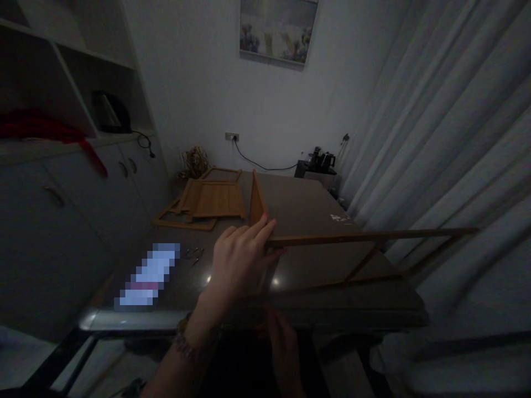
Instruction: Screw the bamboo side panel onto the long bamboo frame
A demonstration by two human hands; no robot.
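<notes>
My left hand (238, 257) is closed round the near corner of a wooden ladder-like frame (323, 240), which stands on edge and reaches to the right. An upright wooden panel (257, 202) meets the frame at that corner, close to my fingertips. Low at the table's front edge is my right hand (284, 345), in shadow, its fingers drawn together. What it holds, if anything, is too dark to see. Several small metal pieces (193, 254) lie left of my left hand. Farther back, wooden panels (218, 199) lie stacked on the table (294, 204).
A bright pixelated rectangle (149, 276) lies at the table's left front. White scraps (340, 218) are on the right side. Cabinets with a kettle (110, 112) stand left; a curtain (440, 138) hangs right. Dried plant material (194, 162) and a black appliance (319, 160) are at the back.
</notes>
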